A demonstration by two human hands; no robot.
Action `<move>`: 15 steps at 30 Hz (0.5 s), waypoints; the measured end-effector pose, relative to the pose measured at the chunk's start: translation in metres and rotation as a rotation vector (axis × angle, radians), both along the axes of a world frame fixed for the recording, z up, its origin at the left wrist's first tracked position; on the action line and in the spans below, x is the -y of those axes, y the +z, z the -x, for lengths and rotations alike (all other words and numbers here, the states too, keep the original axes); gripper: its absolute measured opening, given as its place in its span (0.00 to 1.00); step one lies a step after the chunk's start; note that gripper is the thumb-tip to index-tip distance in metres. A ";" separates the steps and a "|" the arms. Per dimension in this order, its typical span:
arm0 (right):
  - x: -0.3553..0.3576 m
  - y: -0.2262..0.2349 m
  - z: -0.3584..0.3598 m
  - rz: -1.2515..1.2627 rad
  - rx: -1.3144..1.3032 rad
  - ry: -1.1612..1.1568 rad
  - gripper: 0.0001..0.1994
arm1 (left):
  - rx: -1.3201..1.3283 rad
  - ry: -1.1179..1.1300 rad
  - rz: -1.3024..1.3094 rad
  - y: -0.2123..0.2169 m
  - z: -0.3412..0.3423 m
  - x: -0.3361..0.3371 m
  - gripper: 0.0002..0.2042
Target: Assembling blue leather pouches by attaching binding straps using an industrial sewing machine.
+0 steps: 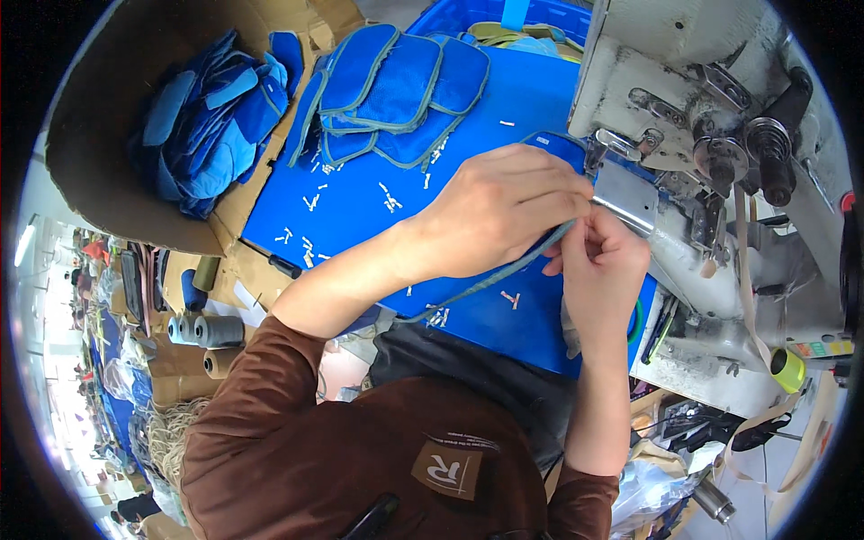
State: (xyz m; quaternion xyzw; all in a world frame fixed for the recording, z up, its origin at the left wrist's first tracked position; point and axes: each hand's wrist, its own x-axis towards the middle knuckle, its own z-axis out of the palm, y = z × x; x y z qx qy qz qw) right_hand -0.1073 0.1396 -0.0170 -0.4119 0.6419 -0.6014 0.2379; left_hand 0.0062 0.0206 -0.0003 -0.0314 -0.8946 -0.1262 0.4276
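Note:
Beside the sewing machine's needle area, my left hand (pixel 517 202) lies over a blue fabric panel (pixel 556 140) with its fingers closed on it. A grey-green binding edge (pixel 477 286) of that panel curves out from beneath the hand toward my body. My right hand (pixel 605 261) is closed too, thumb and fingertips pinching the panel's bound edge right against my left fingertips. Both hands cover most of the panel. Just right of the fingertips is a shiny metal plate (pixel 625 196) of the sewing machine (pixel 711 117).
Blue bound panels (pixel 387 81) lie piled at the back of the blue table (pixel 360 216), among scattered small white scraps. A cardboard box (pixel 99 135) of blue pieces stands left. Thread spools (pixel 218 331) sit below it; a blue crate (pixel 540 13) is behind.

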 end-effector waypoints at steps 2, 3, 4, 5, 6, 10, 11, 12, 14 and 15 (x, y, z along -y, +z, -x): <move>0.000 0.003 -0.002 -0.009 0.039 -0.003 0.07 | 0.009 0.015 -0.052 0.000 -0.002 0.000 0.13; -0.001 0.004 -0.003 -0.012 0.034 0.001 0.07 | 0.004 0.019 -0.055 -0.002 -0.003 -0.002 0.13; -0.004 0.007 -0.005 -0.036 0.046 -0.011 0.08 | -0.031 0.056 -0.153 -0.003 -0.006 -0.007 0.12; -0.006 0.008 -0.007 -0.061 0.057 -0.023 0.09 | -0.067 0.093 -0.251 -0.007 -0.008 -0.013 0.11; -0.011 0.009 -0.010 -0.075 0.076 -0.029 0.10 | -0.120 0.165 -0.399 -0.013 -0.012 -0.026 0.09; -0.036 -0.003 -0.027 -0.006 0.368 0.074 0.10 | 0.429 0.008 -1.281 -0.038 -0.059 -0.062 0.10; -0.041 -0.005 -0.030 -0.075 0.259 0.123 0.09 | 0.625 -0.172 -1.522 -0.047 -0.071 -0.062 0.16; -0.042 -0.008 -0.032 -0.106 0.263 0.155 0.09 | 0.657 -0.328 -1.685 -0.062 -0.083 -0.066 0.20; -0.044 -0.010 -0.036 -0.114 0.310 0.205 0.09 | 0.660 -0.474 -1.969 -0.083 -0.100 -0.092 0.21; -0.043 -0.009 -0.038 -0.120 0.299 0.211 0.09 | 0.462 -0.330 -2.104 -0.085 -0.108 -0.106 0.19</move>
